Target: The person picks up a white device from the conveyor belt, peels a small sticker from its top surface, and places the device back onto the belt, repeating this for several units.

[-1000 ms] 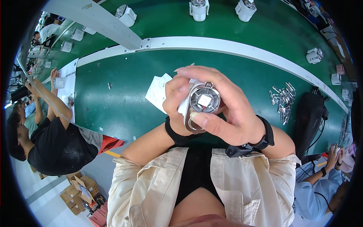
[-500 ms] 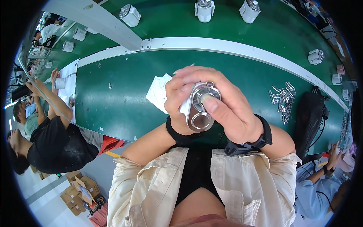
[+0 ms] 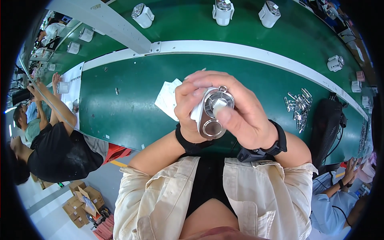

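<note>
The head view showed the device [image 3: 206, 119] between the two hands, in front of the person's chest and above the table [image 3: 120, 128]. Its silver face was turned up, and the face's long axis ran nearly straight away from the body, the far end leaning slightly right. The left hand [image 3: 187, 107] was wrapped around the white casing from the left, grasping it. The right hand [image 3: 253, 120] arched over the far and right sides, fingers overlapping the left ones; whether it gripped the casing too, I could not tell. Its thumb was the nearer part to the white square [image 3: 219, 103] in the upper ring, the tip right at the square's lower edge, too blurred to tell touching from hovering. The lower ring [image 3: 213, 129] lay toward the body, clear of the thumb. No writing could be read on the device. Dark lettering ran along the sheet [image 3: 75, 74] at far left; the paper [image 3: 165, 98] beside the left hand carried only faint, illegible marks.
</note>
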Tool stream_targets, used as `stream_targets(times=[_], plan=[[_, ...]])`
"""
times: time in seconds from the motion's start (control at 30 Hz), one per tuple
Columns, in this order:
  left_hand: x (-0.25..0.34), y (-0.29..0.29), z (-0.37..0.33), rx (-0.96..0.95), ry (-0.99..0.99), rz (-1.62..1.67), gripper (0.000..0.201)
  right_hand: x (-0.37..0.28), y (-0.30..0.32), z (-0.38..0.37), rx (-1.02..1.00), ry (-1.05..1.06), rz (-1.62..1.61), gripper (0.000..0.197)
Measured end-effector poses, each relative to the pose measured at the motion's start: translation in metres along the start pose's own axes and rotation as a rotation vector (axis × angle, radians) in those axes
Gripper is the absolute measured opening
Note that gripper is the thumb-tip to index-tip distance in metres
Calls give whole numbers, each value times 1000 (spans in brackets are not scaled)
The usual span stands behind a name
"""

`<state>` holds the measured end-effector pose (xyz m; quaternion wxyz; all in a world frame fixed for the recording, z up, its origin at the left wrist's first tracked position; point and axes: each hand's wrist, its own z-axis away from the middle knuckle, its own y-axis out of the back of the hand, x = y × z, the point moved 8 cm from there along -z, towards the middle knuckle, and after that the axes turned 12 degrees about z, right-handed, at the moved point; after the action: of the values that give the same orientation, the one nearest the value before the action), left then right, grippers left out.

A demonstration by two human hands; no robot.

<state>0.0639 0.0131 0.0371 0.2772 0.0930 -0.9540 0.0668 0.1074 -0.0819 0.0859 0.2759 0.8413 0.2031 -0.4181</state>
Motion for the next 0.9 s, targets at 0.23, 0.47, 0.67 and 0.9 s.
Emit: stream_targets(times=[0.23, 0.47, 0.67, 0.9], plan=[[1, -4, -6, -66, 27, -26, 76, 6, 1, 3, -2, -102, -147, 34], [-14, -4, 3, -102, 263, 5, 82, 30, -2, 3, 28, -246, -298, 33], [-25, -10, -3, -108, 440, -76, 93, 81, 62, -7, 258, -398, -110, 33], [-26, -9, 1, -97, 449, -95, 92, 127, 247, 33, 784, -374, 750, 28]])
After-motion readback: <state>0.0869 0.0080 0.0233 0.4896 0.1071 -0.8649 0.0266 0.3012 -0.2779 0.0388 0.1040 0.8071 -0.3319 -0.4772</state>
